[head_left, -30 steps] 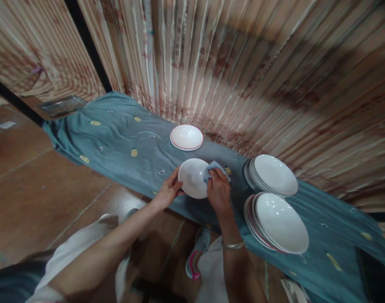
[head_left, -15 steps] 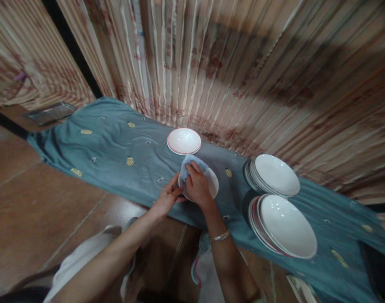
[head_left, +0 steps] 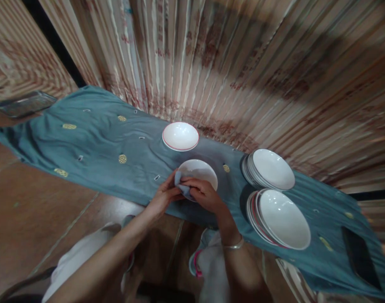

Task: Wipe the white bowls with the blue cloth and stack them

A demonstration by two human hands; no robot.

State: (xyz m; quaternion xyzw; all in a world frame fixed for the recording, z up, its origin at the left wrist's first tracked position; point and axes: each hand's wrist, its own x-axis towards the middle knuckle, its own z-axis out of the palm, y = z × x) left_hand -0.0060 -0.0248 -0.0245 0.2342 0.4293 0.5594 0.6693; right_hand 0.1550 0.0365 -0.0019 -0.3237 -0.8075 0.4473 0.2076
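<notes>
A white bowl (head_left: 202,169) is tilted slightly toward me at the near side of the cloth-covered table. My left hand (head_left: 166,191) grips its left rim, thumb on the rim and the other fingers partly hidden beneath. Pressed against the bowl's left inner wall is a light blue cloth (head_left: 183,187), bunched under the fingers of my right hand (head_left: 205,193). A bracelet circles my right wrist. Just beyond, a white bowl with a red rim (head_left: 180,136) sits on the table.
To the right stand two leaning stacks of white bowls, a far stack (head_left: 272,169) and a near stack (head_left: 283,219). A black phone (head_left: 360,256) lies at the right end of the teal tablecloth (head_left: 101,143). A clear tray (head_left: 25,104) is at the far left. Patterned curtains (head_left: 180,63) hang behind.
My right hand has moved the blue cloth from the bowl's far rim down to its near left side. The left hand still holds the rim. The whole view has shifted slightly.
</notes>
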